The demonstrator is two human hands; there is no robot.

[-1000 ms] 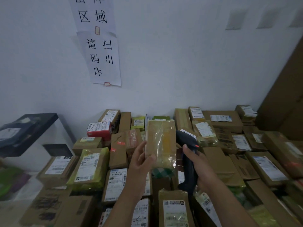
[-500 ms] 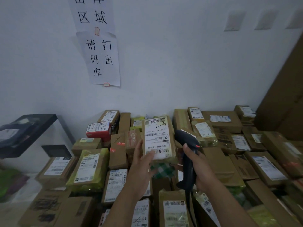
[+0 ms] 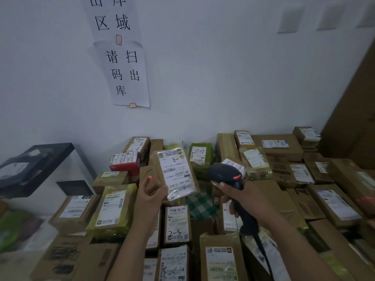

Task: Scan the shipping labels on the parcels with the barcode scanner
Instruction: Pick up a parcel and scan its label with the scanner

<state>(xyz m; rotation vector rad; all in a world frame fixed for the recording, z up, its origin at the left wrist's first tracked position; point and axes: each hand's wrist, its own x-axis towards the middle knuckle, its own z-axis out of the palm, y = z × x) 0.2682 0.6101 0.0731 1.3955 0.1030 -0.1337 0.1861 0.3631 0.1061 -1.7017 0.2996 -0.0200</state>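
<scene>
White wall (image 3: 223, 78) w/ sign (image 3: 123, 72) behind parcel pile (image 3: 280, 147). L hand (image 3: 151, 196) grips parcel (image 3: 175, 174) above it, label (image 3: 178, 167) tilted toward scanner (image 3: 225, 173), prob. for clean read; R hand (image 3: 241, 201) wraps scanner's grip, nose near label.

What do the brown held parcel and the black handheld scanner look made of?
The brown box-shaped parcel gripped by the left hand looks like cardboard wrapped in clear glossy film: shiny crinkles show at its lower corner. Its white label looks like paper. The black pistol-grip barcode scanner in the right hand looks like matte moulded plastic, judging by its smooth curved shell.
</scene>
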